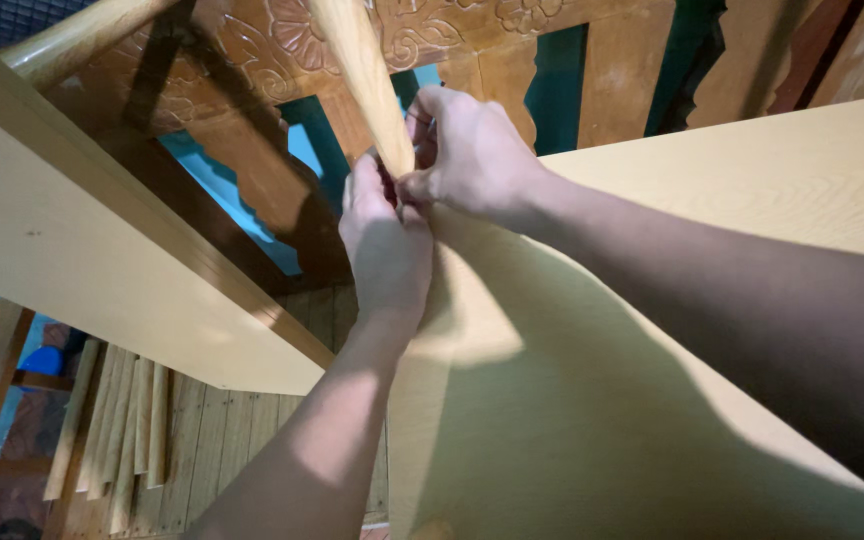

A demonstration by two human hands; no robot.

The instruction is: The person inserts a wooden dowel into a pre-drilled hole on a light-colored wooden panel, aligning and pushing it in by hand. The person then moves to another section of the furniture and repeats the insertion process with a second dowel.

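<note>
A: Pinching the lower end of the wooden strip (367,85) with both hands, right at the top corner of the big pale board (652,330). Left hand (384,245) closing fingers round the strip's tip from below, right hand (467,150) curling over it from the side. Hands touching each other.

B: Grip state?

A: Both closed tight on the strip end. Fingertips partly hiding each other, so exact contact hard to tell.

B: Handling?

A: Looking light, thin, stiff, likely smooth and a bit slippery; probably flexing some along its length. Taking hold low near the tip, as now, seeming best for control.

B: Around it?

A: Strip running up past a carved wooden panel (282,40). Second pale board (102,250) leaning at left. Loose wooden slats (122,420) lying on the plank floor (232,440) below.
</note>
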